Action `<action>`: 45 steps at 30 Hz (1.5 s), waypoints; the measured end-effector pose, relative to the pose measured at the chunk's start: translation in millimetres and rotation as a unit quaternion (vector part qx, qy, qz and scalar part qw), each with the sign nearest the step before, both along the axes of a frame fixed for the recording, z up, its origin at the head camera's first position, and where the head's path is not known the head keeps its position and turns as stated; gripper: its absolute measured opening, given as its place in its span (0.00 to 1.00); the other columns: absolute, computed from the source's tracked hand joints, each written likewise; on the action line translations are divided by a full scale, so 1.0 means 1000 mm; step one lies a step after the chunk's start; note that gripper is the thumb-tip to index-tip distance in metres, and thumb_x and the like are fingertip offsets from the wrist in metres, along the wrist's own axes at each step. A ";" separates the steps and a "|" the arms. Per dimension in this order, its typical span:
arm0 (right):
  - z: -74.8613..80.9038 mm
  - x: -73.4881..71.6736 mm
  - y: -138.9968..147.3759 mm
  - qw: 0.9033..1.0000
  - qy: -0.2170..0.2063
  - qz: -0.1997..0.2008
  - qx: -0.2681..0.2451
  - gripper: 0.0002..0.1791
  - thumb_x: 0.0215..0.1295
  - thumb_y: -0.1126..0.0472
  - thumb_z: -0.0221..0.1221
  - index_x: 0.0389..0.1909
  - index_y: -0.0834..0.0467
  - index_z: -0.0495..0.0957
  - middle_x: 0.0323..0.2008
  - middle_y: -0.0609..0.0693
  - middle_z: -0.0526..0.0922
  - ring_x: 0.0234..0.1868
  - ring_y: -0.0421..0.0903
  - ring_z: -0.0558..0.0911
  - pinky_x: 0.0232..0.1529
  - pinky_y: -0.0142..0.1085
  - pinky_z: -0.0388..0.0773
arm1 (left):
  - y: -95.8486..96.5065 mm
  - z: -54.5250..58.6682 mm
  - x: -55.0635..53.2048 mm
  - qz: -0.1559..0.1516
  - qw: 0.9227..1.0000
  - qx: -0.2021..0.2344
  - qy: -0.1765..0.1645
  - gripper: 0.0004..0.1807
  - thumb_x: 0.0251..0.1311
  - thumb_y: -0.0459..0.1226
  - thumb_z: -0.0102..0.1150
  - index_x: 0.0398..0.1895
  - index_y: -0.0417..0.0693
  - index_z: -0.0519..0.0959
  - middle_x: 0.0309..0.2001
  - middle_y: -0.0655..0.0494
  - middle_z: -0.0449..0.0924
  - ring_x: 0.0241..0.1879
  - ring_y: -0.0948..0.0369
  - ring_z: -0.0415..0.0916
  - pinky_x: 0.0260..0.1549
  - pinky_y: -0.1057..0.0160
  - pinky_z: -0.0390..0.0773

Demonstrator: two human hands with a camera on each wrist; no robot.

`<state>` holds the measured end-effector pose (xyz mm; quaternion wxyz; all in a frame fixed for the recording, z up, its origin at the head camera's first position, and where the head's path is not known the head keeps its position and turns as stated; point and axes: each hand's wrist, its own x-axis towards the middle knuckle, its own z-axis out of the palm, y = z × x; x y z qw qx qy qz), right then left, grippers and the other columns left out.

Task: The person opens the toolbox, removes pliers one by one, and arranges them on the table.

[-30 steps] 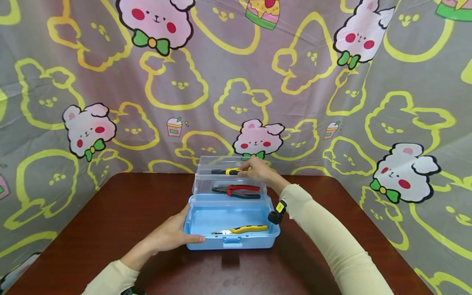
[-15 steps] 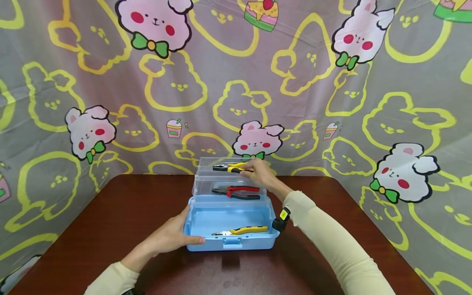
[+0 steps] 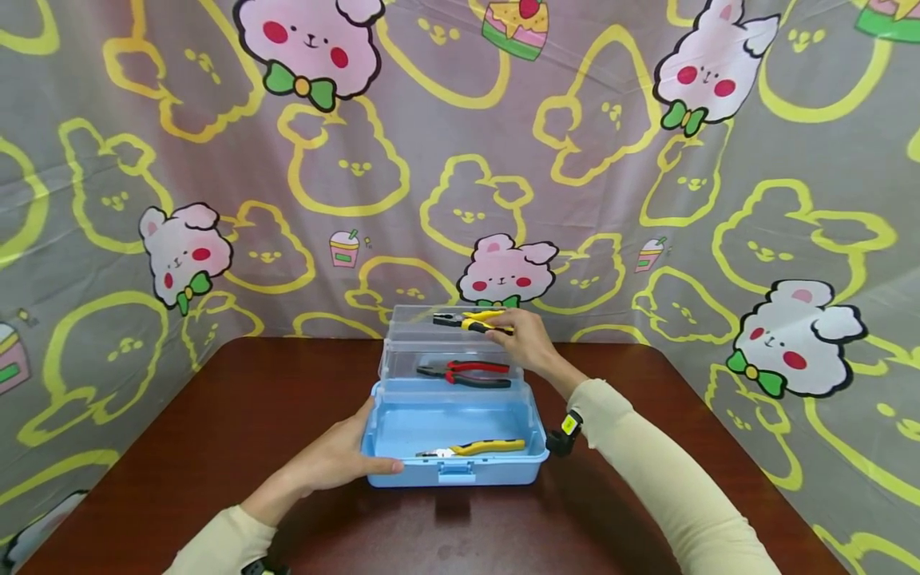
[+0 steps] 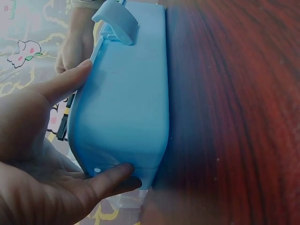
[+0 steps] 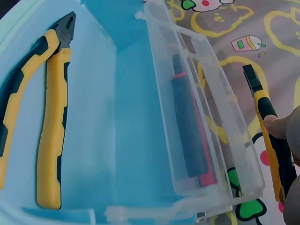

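Observation:
A light-blue toolbox stands open on the table, its clear tiered trays raised at the back. My left hand grips its front left corner, thumb along the front and fingers on the side. Over the top tray, my right hand holds combination pliers with yellow-and-black handles, head pointing left. Red-and-black pliers lie in the lower clear tray. Another yellow-and-black pair of pliers rests in the blue bottom compartment, near the front wall. Fingers cover part of the held pliers' handles.
The dark red-brown table extends around the toolbox. Behind it hangs a grey curtain printed with cartoon rabbits. A latch sticks out from the toolbox front.
My right hand has raised the yellow-and-black pliers slightly from the top tray and shifted them right; their head now shows more fully. My left hand stays on the toolbox corner.

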<state>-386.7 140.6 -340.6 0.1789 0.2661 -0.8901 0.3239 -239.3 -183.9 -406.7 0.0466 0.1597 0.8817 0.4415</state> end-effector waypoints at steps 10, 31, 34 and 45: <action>-0.005 0.000 0.022 1.000 0.003 -0.027 -0.004 0.15 0.69 0.63 0.68 0.54 0.63 0.87 0.50 0.57 0.85 0.50 0.55 0.81 0.50 0.50 0.78 | 0.001 0.001 0.000 0.004 1.000 -0.002 -0.004 0.72 0.50 0.52 0.81 0.84 0.38 0.39 0.72 0.33 0.64 0.61 0.46 0.72 0.59 0.41 0.69; -0.018 0.005 0.087 0.995 0.005 -0.093 -0.023 0.14 0.70 0.64 0.68 0.51 0.66 0.87 0.51 0.63 0.84 0.51 0.62 0.81 0.53 0.57 0.75 | 0.001 0.001 -0.001 0.002 1.000 -0.001 -0.001 0.71 0.51 0.53 0.81 0.83 0.38 0.39 0.72 0.34 0.64 0.61 0.47 0.72 0.60 0.41 0.69; -0.023 0.005 0.098 0.994 0.022 -0.104 -0.022 0.13 0.69 0.65 0.68 0.50 0.67 0.87 0.49 0.63 0.85 0.51 0.63 0.82 0.52 0.58 0.75 | 0.001 0.000 -0.002 -0.006 1.000 0.003 0.005 0.71 0.51 0.52 0.81 0.84 0.39 0.39 0.72 0.35 0.65 0.60 0.48 0.73 0.60 0.43 0.69; -0.042 0.002 0.127 0.991 0.027 -0.132 -0.023 0.14 0.68 0.66 0.68 0.51 0.69 0.86 0.50 0.67 0.84 0.55 0.67 0.79 0.57 0.59 0.72 | 0.000 0.003 0.000 0.002 1.000 -0.012 0.009 0.72 0.50 0.53 0.81 0.83 0.38 0.38 0.74 0.33 0.61 0.63 0.46 0.70 0.61 0.41 0.68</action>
